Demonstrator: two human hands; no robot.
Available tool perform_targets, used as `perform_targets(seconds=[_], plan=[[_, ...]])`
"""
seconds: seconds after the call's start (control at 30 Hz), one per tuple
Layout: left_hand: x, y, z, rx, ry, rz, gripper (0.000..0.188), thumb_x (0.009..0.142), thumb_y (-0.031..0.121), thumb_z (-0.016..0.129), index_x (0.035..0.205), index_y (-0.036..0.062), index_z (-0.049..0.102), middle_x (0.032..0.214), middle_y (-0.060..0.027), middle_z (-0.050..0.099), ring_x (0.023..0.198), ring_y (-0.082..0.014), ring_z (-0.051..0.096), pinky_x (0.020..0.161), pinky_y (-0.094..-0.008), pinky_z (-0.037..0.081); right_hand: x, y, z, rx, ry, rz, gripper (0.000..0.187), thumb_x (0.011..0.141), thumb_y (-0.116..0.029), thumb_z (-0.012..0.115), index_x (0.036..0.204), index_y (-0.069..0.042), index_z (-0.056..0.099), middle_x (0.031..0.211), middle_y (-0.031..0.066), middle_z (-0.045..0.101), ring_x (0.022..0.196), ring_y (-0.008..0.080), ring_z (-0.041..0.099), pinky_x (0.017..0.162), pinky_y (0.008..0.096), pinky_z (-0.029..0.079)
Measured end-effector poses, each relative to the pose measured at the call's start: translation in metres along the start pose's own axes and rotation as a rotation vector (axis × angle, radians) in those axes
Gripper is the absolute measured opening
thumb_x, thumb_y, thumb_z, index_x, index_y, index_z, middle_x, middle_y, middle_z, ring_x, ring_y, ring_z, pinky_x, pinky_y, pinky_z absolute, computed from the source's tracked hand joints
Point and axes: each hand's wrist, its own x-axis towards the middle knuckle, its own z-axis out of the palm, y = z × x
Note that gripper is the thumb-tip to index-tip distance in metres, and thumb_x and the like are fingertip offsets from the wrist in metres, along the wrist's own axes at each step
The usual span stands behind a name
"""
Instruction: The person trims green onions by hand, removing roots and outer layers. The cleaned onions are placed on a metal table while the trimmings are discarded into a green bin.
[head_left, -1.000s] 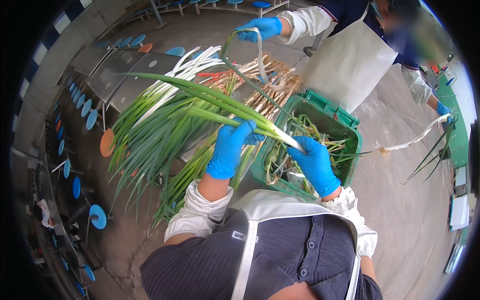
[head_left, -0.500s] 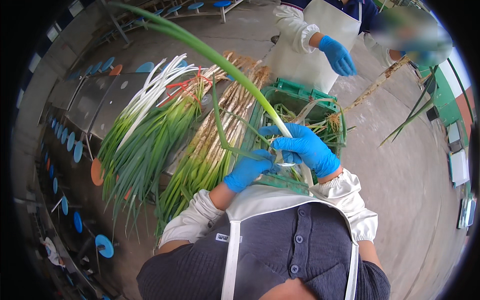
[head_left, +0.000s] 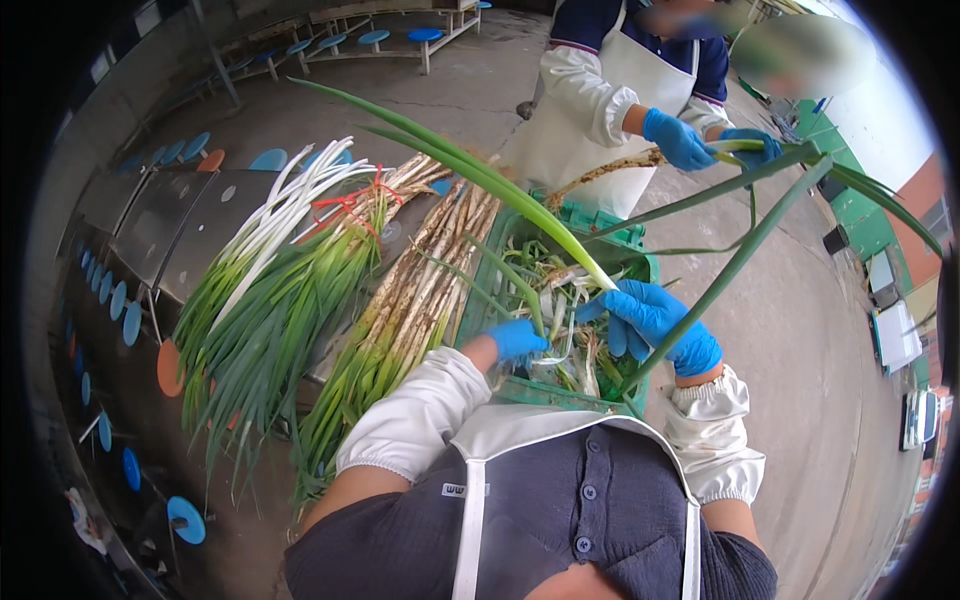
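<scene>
My right hand [head_left: 655, 320], in a blue glove, grips a large green onion [head_left: 520, 205] near its white end. Its long green leaves reach up and to the left. Over the crate's near left side, my left hand [head_left: 518, 340], also gloved, is closed on a stripped green onion leaf [head_left: 522, 285] with pale, thin peel trailing. Below both hands is a green crate [head_left: 652, 272] full of peelings and torn leaves [head_left: 575, 265]. A long green leaf [head_left: 735, 265] crosses in front of my right hand.
Left of the crate lie unpeeled onions [head_left: 440, 255] with soiled stalks and, beyond them, peeled white-stalked ones [head_left: 295, 220]; red ties [head_left: 350, 203] show there. Opposite, a co-worker's gloved hands [head_left: 680, 140] hold another onion with roots. Round blue stools [head_left: 186, 518] stand at left.
My hands have moved apart, the left pulling a leaf away from the onion in my right. The co-worker's hands have come together on an onion. The view has shifted a little.
</scene>
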Motion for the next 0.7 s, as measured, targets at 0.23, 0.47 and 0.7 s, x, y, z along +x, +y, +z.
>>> perform_targets(seconds=[0.23, 0.47, 0.7], plan=[[-0.072, 0.077, -0.066, -1.186, 0.03, 0.23, 0.047, 0.094, 0.033, 0.05, 0.133, 0.006, 0.047, 0.12, -0.0125, 0.06, 0.104, -0.0252, 0.06, 0.087, -0.0374, 0.048, -0.023, 0.046, 0.003, 0.011, 0.041, 0.05, 0.034, 0.096, -0.032, 0.052, 0.11, -0.005, 0.067, 0.063, -0.0007, 0.057, 0.051, 0.0054, 0.047, 0.048, 0.0193, 0.038], [-0.129, 0.101, -0.155, -1.705, 0.353, 0.852, 0.048, 0.097, 0.031, 0.045, 0.137, 0.0049, 0.039, 0.137, -0.0193, 0.044, 0.12, -0.0309, 0.051, 0.104, -0.0434, 0.041, -0.039, 0.095, 0.023, 0.108, 0.038, 0.143, 0.036, 0.095, -0.033, 0.054, 0.11, -0.003, 0.066, 0.066, -0.0015, 0.059, 0.054, 0.0048, 0.048, 0.052, 0.019, 0.039], [-0.141, 0.097, -0.148, -1.616, 0.545, 0.796, 0.041, 0.095, 0.029, 0.051, 0.132, 0.0113, 0.049, 0.104, -0.0054, 0.062, 0.096, -0.0199, 0.06, 0.085, -0.0366, 0.05, -0.045, 0.113, 0.04, 0.29, 0.057, 0.24, 0.029, 0.092, -0.024, 0.06, 0.108, -0.001, 0.067, 0.073, -0.0021, 0.06, 0.065, 0.0054, 0.051, 0.059, 0.0189, 0.042]])
